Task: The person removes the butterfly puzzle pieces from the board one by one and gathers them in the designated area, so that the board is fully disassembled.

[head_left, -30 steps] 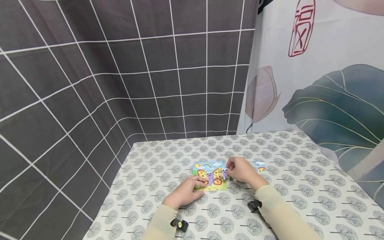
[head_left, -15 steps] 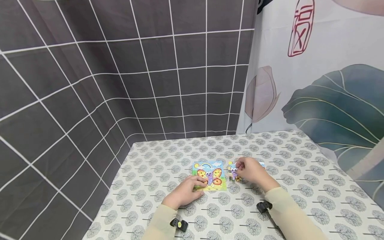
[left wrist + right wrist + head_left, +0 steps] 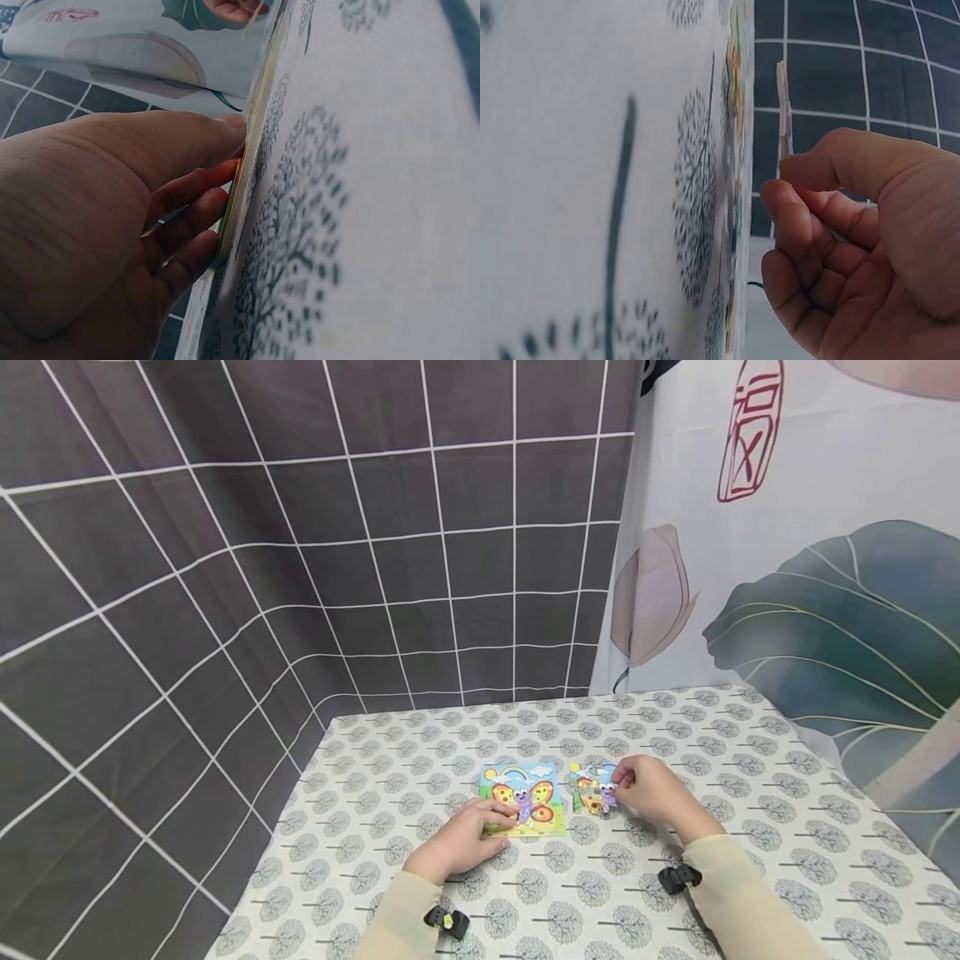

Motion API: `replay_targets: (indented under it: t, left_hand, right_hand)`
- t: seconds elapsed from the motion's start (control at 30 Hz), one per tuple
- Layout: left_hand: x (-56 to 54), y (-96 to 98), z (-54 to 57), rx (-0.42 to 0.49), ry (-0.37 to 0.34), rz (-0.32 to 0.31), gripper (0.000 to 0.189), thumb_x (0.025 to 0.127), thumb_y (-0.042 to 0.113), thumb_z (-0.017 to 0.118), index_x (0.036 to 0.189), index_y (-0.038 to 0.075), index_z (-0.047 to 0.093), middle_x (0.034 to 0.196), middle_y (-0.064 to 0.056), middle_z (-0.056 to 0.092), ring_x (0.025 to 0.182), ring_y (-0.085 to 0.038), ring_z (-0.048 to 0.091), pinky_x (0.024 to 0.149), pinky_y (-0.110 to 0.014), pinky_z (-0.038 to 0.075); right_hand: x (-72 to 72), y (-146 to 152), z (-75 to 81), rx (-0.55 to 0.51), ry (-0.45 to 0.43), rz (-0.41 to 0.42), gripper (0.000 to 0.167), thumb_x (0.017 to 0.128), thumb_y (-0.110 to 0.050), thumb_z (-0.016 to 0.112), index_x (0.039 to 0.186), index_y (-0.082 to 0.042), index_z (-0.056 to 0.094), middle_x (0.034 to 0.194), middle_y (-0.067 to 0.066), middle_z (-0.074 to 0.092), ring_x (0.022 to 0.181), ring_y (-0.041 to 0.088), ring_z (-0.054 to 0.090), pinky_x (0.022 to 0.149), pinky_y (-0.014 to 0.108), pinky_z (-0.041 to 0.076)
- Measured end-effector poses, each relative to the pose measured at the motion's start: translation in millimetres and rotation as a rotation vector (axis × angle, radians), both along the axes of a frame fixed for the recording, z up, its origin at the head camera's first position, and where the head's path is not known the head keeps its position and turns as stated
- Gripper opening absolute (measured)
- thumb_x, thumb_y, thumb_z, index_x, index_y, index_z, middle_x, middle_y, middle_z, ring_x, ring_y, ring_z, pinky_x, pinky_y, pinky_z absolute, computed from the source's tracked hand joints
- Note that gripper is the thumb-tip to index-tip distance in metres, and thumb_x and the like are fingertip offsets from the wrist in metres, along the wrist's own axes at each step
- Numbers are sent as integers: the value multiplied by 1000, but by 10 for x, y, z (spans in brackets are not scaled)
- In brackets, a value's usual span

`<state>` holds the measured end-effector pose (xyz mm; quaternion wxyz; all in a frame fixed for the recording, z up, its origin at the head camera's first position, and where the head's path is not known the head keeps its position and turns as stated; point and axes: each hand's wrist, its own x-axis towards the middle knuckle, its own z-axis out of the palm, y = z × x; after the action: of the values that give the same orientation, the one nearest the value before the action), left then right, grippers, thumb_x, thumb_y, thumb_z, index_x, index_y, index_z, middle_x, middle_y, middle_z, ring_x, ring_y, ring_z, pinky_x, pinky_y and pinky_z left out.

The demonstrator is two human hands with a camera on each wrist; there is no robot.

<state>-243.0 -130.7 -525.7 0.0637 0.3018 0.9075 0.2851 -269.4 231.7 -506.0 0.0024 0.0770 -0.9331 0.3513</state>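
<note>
A square butterfly picture puzzle (image 3: 551,827) lies flat on the patterned cloth in the head view. My left hand (image 3: 468,835) rests at its left side, fingers relaxed over the picture and thumb by the near edge. In the left wrist view the puzzle shows as a thin edge (image 3: 259,112) under the fingertips. My right hand (image 3: 648,785) pinches a puzzle piece with purple on it (image 3: 608,793) between thumb and fingertips. The right wrist view shows this piece (image 3: 784,105) edge-on, raised off the cloth. Loose puzzle pieces (image 3: 581,773) lie beneath and beside it, partly covered by the right hand.
The table (image 3: 420,752) is covered with a white cloth printed with grey trees. A dark gridded curtain (image 3: 480,568) hangs behind and to the left, and a white curtain with leaf prints (image 3: 675,652) hangs at the right.
My right hand has moved right, away from the butterfly puzzle, carrying the pinched piece over the loose pieces and uncovering some of them. My left hand has stayed in place.
</note>
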Motion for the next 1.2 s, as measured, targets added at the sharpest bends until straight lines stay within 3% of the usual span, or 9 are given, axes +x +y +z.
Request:
replay_targets:
  t: [0.6,1.2]
  left_hand:
    - [-12,-7,-34,4,9,-6,35,96,26,76,131,24,74,147,21,56,143,-15,44,122,-50,34]
    - [5,-2,2,19,3,-10,35,96,25,76,131,22,74,146,18,57,140,-15,46,121,-48,36]
  right_hand:
    - [55,183,-50,46,-2,-9,16,77,1,74,89,-9,71,80,1,62,75,18,57,66,30,52]
    - [48,235,-86,66,-18,-31,17,77,3,72,87,-10,71,77,1,61,71,18,56,66,33,50]
